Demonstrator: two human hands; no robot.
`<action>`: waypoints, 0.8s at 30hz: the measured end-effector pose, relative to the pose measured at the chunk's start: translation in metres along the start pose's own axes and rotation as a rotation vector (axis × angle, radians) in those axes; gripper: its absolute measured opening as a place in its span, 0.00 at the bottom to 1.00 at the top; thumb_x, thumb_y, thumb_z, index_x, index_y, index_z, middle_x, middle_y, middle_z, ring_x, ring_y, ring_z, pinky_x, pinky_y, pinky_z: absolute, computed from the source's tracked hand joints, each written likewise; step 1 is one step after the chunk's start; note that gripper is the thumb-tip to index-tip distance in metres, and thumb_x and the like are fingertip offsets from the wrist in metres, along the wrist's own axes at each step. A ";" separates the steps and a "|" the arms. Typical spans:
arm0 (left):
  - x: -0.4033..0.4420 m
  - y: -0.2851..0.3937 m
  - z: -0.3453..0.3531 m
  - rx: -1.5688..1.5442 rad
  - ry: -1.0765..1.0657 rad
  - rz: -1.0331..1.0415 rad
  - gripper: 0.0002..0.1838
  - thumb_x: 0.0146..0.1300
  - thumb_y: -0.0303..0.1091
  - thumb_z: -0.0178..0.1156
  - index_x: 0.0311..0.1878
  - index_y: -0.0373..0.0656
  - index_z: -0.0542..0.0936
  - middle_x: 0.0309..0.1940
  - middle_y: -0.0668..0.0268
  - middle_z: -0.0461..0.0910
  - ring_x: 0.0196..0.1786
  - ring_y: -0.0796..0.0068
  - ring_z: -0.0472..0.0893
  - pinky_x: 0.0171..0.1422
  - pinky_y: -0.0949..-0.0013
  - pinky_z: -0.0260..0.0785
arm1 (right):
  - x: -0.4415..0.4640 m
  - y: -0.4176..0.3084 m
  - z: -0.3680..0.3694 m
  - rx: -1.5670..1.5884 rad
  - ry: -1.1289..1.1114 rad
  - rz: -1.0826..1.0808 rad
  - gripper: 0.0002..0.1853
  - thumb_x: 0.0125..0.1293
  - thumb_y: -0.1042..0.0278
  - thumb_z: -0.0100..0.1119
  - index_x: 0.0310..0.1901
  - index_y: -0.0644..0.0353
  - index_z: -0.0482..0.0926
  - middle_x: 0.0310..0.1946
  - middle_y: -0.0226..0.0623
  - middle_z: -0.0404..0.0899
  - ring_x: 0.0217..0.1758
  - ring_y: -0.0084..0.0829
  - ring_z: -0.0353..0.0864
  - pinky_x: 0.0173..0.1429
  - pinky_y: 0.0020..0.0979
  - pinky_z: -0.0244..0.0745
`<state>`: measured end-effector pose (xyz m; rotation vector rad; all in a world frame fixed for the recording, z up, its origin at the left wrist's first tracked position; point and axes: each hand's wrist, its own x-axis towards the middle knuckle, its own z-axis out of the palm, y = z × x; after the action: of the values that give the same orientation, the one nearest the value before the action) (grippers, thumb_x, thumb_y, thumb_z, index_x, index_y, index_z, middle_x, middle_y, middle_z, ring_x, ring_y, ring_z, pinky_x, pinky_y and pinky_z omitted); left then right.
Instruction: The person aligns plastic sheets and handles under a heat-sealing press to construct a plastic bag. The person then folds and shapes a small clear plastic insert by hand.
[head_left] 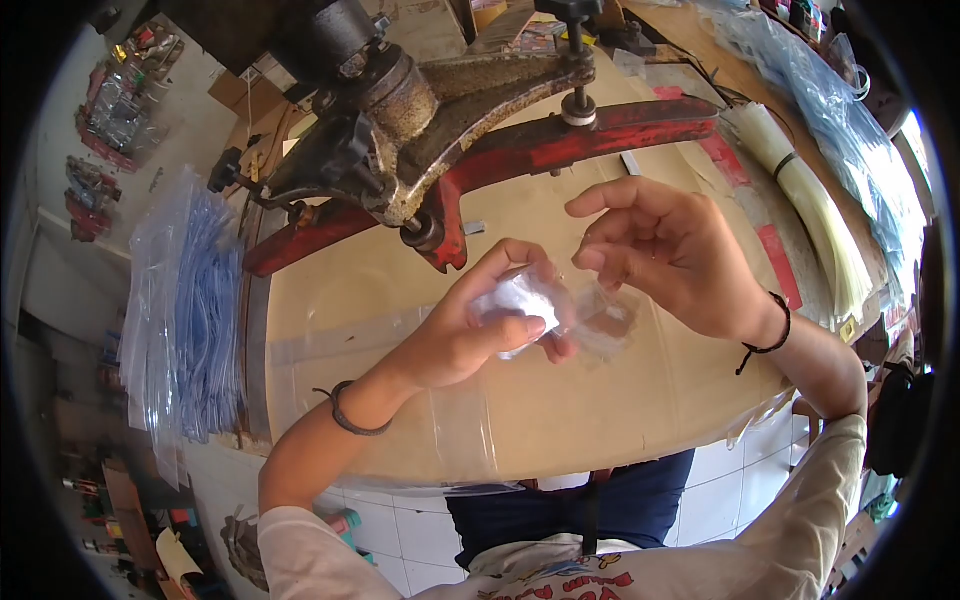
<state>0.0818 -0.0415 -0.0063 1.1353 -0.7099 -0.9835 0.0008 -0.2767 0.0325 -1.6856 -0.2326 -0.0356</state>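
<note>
My left hand [465, 330] is closed around a small wad of clear plastic [515, 300], which shines white under the light. Its thumb presses on the near side and the fingers wrap behind. A thin, blurred clear plastic piece [607, 322] shows just right of the wad, beneath my right hand [680, 255]. Whether that piece joins the wad I cannot tell. My right hand is raised, its index finger stretched out apart from the thumb and the other fingers half curled. Nothing is visible between its fingertips.
A heavy metal machine with a red frame [590, 135] arches over the brown-covered table [380, 285]. Clear plastic sheets [205, 310] hang at the left edge. A bundle of pale strips [815, 215] lies at right, beside bluish plastic sheeting [820, 90]. A small metal piece [475, 228] lies under the frame.
</note>
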 end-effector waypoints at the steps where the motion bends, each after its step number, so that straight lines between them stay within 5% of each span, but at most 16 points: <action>1: 0.000 0.002 0.002 -0.004 0.005 -0.011 0.28 0.69 0.39 0.61 0.66 0.40 0.63 0.47 0.56 0.79 0.44 0.59 0.84 0.50 0.57 0.78 | 0.000 -0.002 0.000 0.015 -0.001 0.021 0.18 0.70 0.77 0.61 0.60 0.66 0.76 0.42 0.37 0.88 0.45 0.20 0.86 0.49 0.25 0.82; 4: 0.000 0.001 -0.003 -0.163 -0.085 -0.008 0.26 0.72 0.41 0.59 0.66 0.38 0.65 0.44 0.58 0.78 0.41 0.62 0.83 0.47 0.59 0.78 | 0.001 0.005 0.001 0.011 0.007 -0.002 0.19 0.70 0.79 0.61 0.61 0.66 0.75 0.42 0.38 0.88 0.45 0.21 0.86 0.49 0.25 0.82; 11: -0.003 0.004 0.011 0.192 0.024 -0.035 0.20 0.76 0.30 0.53 0.67 0.33 0.68 0.40 0.58 0.81 0.40 0.70 0.82 0.45 0.65 0.78 | -0.001 0.013 0.006 -0.082 -0.034 -0.057 0.21 0.64 0.86 0.60 0.60 0.68 0.77 0.43 0.40 0.85 0.43 0.26 0.86 0.50 0.29 0.83; 14: -0.004 0.002 0.012 0.187 0.055 -0.028 0.24 0.76 0.27 0.52 0.72 0.31 0.65 0.40 0.57 0.82 0.41 0.69 0.83 0.45 0.66 0.78 | 0.001 0.016 0.003 -0.599 -0.030 -0.419 0.18 0.61 0.83 0.65 0.54 0.66 0.83 0.44 0.40 0.85 0.43 0.33 0.87 0.48 0.31 0.83; 17: -0.004 0.004 0.012 0.243 0.032 -0.032 0.26 0.75 0.27 0.52 0.73 0.31 0.64 0.43 0.53 0.84 0.43 0.68 0.84 0.45 0.65 0.78 | 0.000 0.024 0.007 -0.686 0.036 -0.619 0.17 0.59 0.80 0.69 0.51 0.65 0.85 0.45 0.41 0.84 0.43 0.37 0.85 0.45 0.33 0.82; 24: -0.002 0.007 0.010 0.200 0.009 -0.038 0.25 0.74 0.28 0.51 0.72 0.30 0.64 0.47 0.47 0.84 0.43 0.64 0.85 0.45 0.64 0.77 | 0.004 0.029 0.003 -0.887 0.072 -0.763 0.20 0.51 0.74 0.72 0.49 0.61 0.86 0.47 0.35 0.83 0.43 0.33 0.82 0.44 0.32 0.82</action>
<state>0.0738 -0.0430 0.0032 1.3306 -0.7948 -0.9542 0.0094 -0.2765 0.0047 -2.3559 -0.8912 -0.8749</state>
